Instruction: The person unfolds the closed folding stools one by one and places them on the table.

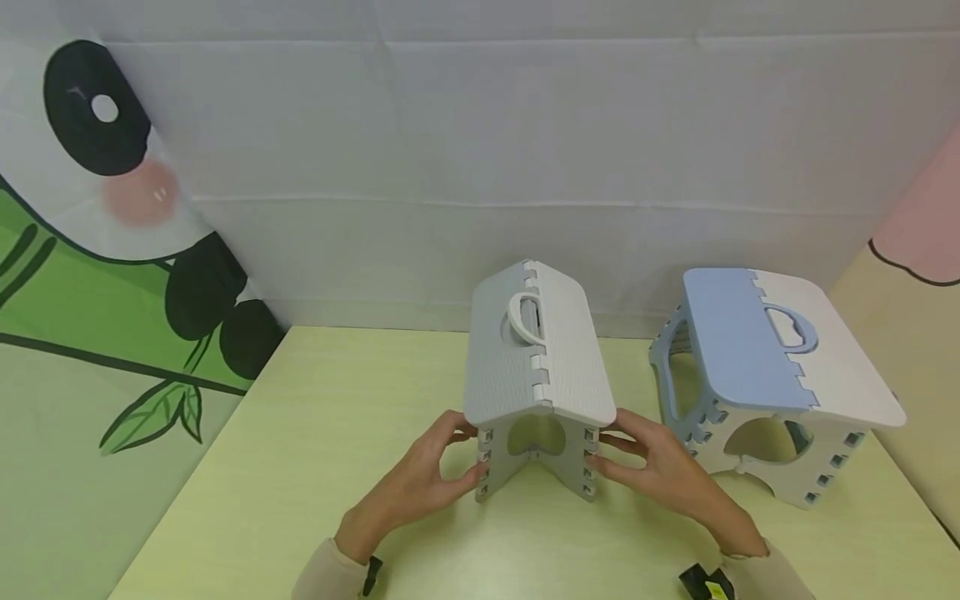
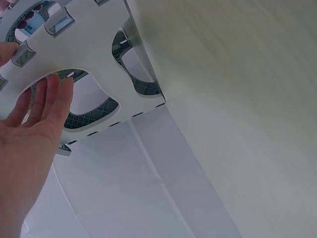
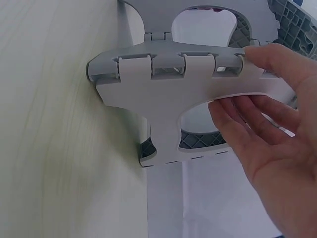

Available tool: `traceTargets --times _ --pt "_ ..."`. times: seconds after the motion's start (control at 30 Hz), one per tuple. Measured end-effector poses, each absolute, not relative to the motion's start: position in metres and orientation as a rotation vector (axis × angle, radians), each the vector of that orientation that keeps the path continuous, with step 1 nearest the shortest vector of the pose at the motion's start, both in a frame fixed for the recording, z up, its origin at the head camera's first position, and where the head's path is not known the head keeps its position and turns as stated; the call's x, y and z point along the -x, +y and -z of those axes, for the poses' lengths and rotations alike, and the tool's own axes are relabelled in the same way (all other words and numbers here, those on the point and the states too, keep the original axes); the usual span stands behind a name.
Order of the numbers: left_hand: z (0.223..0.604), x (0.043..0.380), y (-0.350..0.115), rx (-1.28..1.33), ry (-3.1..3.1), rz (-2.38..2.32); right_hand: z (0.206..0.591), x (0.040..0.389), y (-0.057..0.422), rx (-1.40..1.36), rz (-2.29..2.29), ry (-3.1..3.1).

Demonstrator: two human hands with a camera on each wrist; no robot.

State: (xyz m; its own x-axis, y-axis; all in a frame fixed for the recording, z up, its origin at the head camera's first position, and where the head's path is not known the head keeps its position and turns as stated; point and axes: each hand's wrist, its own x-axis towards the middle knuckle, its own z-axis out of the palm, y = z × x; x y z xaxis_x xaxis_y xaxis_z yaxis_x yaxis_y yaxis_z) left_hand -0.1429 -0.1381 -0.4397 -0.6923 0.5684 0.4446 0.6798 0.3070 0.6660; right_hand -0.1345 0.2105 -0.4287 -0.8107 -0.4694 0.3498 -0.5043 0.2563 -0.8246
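Note:
A grey and white folding step stool (image 1: 577,358) stands partly folded on the table, its two-part top bent into a roof shape with a loop handle along the hinge. My left hand (image 1: 420,483) grips its left legs, and my right hand (image 1: 663,467) grips the right ones. In the left wrist view, the fingers of the left hand (image 2: 29,148) reach into a cut-out of the leg panel. Likewise, the right hand (image 3: 272,134) hooks its fingers into an opening, the thumb on the hinged edge.
To the right stands a second folding step stool (image 1: 738,342), blue and white, unfolded more widely. The light-coloured table (image 1: 360,375) meets a hanging white cloth (image 1: 420,167) at the back. A cartoon-printed covering (image 1: 97,292) borders the left side.

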Motion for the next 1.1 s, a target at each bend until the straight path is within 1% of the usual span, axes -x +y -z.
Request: traceTargets --times 0.37,0.87,1.1 --pt "0.432 0.143 -0.143 1.101 -2.376 1.094 0.423 0.132 0.214 -0.994 -1.459 -2.44" --pt "0.422 0.147 -0.148 0.969 -2.261 1.105 0.407 0.133 0.22 -0.845 -1.187 -2.334" --pt "0.417 0.148 -0.15 0.922 -2.201 1.145 0.399 0.136 0.224 -0.804 -1.194 -2.31"
